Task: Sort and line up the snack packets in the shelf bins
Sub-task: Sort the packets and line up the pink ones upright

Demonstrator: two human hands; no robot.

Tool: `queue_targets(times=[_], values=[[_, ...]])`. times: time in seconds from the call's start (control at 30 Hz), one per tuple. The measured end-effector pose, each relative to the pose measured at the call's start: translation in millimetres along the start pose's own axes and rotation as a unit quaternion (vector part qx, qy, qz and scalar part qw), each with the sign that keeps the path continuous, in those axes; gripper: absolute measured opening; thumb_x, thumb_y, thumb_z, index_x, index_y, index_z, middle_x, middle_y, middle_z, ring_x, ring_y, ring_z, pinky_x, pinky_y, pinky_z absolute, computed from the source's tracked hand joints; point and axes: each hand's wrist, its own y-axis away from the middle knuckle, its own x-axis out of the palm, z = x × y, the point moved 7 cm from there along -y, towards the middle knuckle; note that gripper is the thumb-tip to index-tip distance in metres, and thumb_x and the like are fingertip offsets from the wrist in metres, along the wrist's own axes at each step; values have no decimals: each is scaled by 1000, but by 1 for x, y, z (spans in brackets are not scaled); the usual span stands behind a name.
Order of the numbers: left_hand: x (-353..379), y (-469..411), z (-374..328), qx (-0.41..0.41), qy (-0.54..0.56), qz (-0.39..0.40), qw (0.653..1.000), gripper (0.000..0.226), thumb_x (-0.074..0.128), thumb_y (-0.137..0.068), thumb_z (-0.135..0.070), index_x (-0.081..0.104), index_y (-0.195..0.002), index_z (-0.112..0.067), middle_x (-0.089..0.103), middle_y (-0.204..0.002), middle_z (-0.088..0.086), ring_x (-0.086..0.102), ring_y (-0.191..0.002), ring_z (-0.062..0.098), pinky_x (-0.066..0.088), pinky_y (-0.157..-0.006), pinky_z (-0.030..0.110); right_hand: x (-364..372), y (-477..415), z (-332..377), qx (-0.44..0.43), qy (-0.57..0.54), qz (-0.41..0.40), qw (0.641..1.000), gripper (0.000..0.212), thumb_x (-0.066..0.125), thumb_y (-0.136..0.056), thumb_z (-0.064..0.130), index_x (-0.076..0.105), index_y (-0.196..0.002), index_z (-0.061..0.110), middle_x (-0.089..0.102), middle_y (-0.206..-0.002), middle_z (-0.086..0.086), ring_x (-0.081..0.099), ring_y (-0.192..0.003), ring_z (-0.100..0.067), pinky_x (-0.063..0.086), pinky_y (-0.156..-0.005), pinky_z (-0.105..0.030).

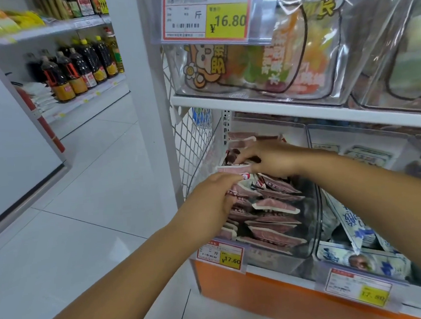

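- Nearest, the left hand (213, 201) reaches in over the front-left corner of the clear bin (314, 216), above its yellow price label (221, 254). Its fingers are curled and seem to pinch the near edge of a pink packet (233, 169), though blur at the fingertips makes the contact hard to read.
- Just behind, the right hand (273, 160) comes in from the right, with fingers and thumb closed on the far side of the same pink packet. It is held just above the pile, at the bin's left rear.
- Below the hands, the red packets (275, 217) lie overlapping and fanned at mixed angles, not yet in a row.
- The step looks like straightening this bin, with one packet lifted for placing.
- The next move calls for standing that packet square against the left wall, then squaring the others to it.
- Farther right is a bin of blue-and-white packets (358, 226), and the shelf above holds clear bags (280, 62).
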Motion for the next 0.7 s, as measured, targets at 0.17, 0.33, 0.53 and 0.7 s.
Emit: queue_targets(times=[0.17,0.33,0.53,0.7], values=[[-3,20,-5,26,4,2,1000,50,54,-97,-24,38,-144,-32,43,-143,-12,39,-117,-3,22,-85,-4,-12,19,20,-32,17,-46,998,29,59,-93,37,63,-121,32,53,-133,8,50,-120,-12,42,-101,-38],[1,27,0,8,2,16,1000,53,49,-98,-39,30,-146,-30,40,-144,-13,40,-121,2,29,-91,11,8,32,27,-15,53,12,998,45,59,-91,41,52,-132,24,47,-124,6,49,-113,-15,41,-96,-31],[4,27,2,5,-21,29,999,57,46,-99,-40,24,-150,-26,34,-148,-9,37,-127,6,27,-99,13,9,20,24,36,24,-32,999,33,63,-89,38,61,-118,23,55,-100,6,55,-86,-12,39,-64,-23],[12,21,6,-28,-82,70,994,65,37,-102,-40,7,-154,-14,10,-161,3,18,-144,19,17,-115,27,13,25,25,-3,61,-41,997,15,62,-90,25,68,-80,16,68,-90,-3,63,-85,-20,51,-79,-40]])
